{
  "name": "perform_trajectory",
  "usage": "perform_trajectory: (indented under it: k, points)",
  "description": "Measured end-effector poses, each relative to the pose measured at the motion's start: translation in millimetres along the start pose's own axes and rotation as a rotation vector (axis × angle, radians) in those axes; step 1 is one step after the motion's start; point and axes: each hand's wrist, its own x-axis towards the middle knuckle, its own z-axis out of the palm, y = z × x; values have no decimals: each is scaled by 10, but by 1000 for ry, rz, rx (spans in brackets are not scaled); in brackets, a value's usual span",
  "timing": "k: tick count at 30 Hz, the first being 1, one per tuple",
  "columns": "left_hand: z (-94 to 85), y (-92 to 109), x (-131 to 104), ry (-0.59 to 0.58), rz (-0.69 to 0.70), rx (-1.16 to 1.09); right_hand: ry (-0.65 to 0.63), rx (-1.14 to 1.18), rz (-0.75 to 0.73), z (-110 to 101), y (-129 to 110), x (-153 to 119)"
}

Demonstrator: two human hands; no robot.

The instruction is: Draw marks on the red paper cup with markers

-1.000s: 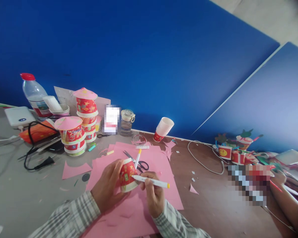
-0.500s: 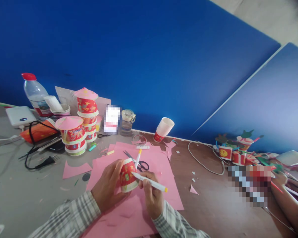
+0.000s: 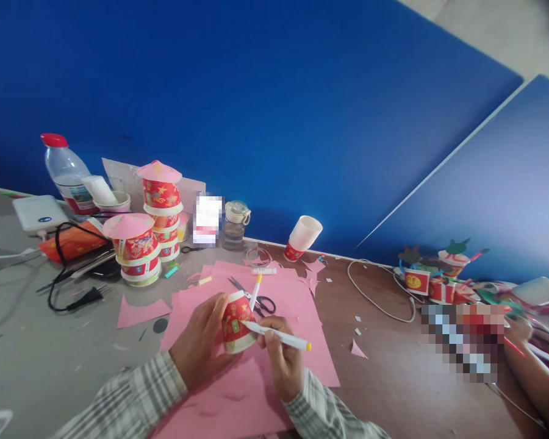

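My left hand [image 3: 205, 341] is closed around a red paper cup [image 3: 235, 326] with gold print, which tilts a little, its wide white rim facing down. A white marker [image 3: 281, 337] with a yellow end is pinched in my right hand [image 3: 281, 360], and its tip touches or nearly touches the cup's printed side. Behind the cup lie black-handled scissors [image 3: 266, 305] and a white marker cap piece with a yellow tip [image 3: 257, 286]. Pink paper sheets [image 3: 297, 323] spread beneath both hands.
Two cup towers with pink cone roofs [image 3: 128, 227] stand at left, near a bottle [image 3: 68, 171] and a black plug [image 3: 85, 299]. A glass jar [image 3: 234, 228] and stacked cups [image 3: 304, 235] line the blue partition. At right, another person's hand [image 3: 519, 326] is near decorated cups [image 3: 416, 281].
The marker tip has shifted slightly left and down on the cup's side. Both hands keep their grips, and the view has moved very slightly.
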Motion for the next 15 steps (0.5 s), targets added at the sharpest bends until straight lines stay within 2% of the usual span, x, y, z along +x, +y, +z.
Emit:
perform_trajectory:
  k: [5, 9, 15]
  points:
    - [-2, -4, -5, -22, -1, 3, -32, 43, 55, -5, 34, -17]
    - [16, -28, -18, -19, -7, 4, -6, 78, 71, -12, 18, -19]
    - [3, -21, -15, -24, -15, -5, -16, 236, 73, -16, 32, -44]
